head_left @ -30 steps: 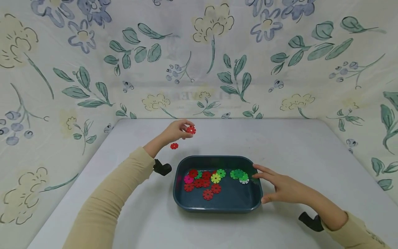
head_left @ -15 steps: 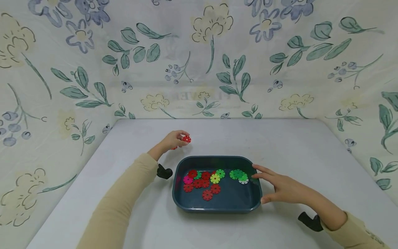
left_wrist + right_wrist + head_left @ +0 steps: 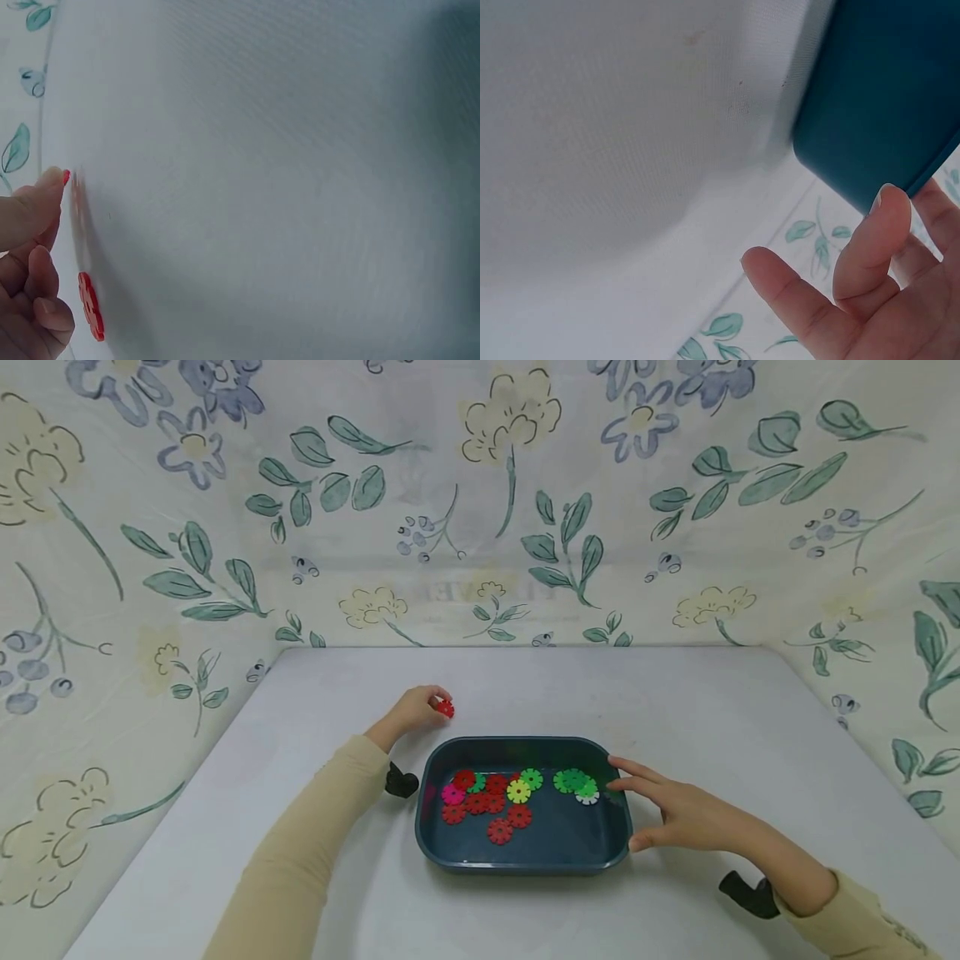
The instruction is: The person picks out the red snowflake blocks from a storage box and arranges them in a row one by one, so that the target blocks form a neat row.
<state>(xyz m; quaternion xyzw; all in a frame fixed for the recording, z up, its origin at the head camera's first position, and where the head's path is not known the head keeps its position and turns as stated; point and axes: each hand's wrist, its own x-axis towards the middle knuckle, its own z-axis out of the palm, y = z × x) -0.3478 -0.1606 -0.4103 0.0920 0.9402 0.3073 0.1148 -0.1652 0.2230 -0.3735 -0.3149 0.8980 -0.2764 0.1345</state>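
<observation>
My left hand pinches a red flower-shaped disc low over the table, behind the tray's left end. Only a small red edge of that disc shows at the fingertips in the left wrist view. A second red flower-shaped disc lies on the table beside the left hand; in the head view the hand hides it. At the right end of the dark blue tray, my right hand has its fingers spread and holds nothing. Its fingertips are at the tray's rim, and the right wrist view shows them against the tray wall.
Inside the tray lie several red discs, a pink disc, a yellow disc, several green discs and a whitish disc. A flower-patterned cloth rises behind the white table.
My left hand has come down and nearer, carrying the red disc towards the tabletop, and now covers the other red disc in the head view. The right hand and tray have stayed put.
</observation>
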